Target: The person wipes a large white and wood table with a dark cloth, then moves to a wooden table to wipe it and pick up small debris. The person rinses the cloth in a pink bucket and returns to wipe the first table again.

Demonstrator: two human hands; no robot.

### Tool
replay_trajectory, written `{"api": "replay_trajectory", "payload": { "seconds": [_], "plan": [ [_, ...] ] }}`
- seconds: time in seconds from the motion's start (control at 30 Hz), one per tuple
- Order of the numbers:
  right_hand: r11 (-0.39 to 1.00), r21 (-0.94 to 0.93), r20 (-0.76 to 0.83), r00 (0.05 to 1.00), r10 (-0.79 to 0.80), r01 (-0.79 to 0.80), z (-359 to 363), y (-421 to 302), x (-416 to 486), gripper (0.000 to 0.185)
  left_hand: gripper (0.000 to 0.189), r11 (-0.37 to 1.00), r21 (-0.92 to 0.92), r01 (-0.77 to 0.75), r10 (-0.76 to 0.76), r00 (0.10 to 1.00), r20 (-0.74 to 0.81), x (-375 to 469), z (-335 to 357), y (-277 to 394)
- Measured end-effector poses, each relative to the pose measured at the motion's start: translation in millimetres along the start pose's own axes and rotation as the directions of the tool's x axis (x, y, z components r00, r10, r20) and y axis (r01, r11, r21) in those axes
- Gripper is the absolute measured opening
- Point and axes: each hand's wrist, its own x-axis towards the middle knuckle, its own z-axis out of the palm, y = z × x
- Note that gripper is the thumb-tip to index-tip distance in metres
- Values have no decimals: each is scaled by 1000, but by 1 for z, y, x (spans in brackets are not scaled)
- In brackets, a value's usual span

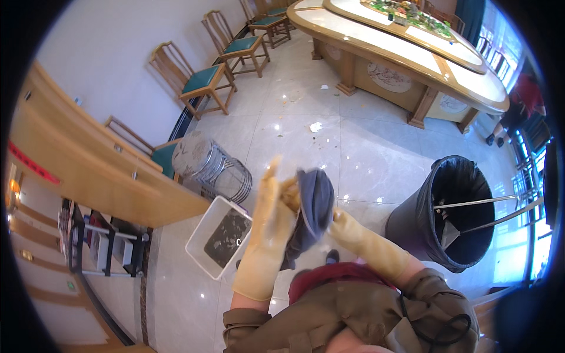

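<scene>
A dark grey-blue cloth (pixel 315 205) is bunched up in front of my body, its lower end hanging down. My right hand (pixel 339 223), in a cream rubber glove, grips its right side. My left hand (pixel 278 198), gloved alike, is against the cloth's left side. One or more of its fingers point up, blurred, and others curl near the cloth's edge; their hold is unclear. Below and left of the cloth, a white plastic tub (pixel 201 240) of dark water with foam stands on the floor.
A black lined bin (pixel 408 220) at right holds long metal handles. A covered round stool (pixel 194 152) stands behind the tub; wooden chairs (pixel 205 81) line the wall. Crumpled paper (pixel 315 127) and crumbs litter the tiles. Beyond are a large round table (pixel 353 28) and a person (pixel 525 97).
</scene>
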Motion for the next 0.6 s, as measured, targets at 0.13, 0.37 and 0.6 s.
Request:
{"api": "replay_trajectory", "payload": {
  "seconds": [0.13,0.37,0.6],
  "plan": [
    [937,349,-295,951,98,12,-18,-27,64,32,75,862,406,302,-291,952,-89,42,-45,-15],
    [999,-40,-756,653,-40,15,-126,-70,159,58,46,634,691,348,-535,842,66,160,-54,-41],
    [968,-221,-491,845,-213,116,-183,-100,164,46,57,314,948,-55,-521,825,220,331,-8,-35]
  ]
}}
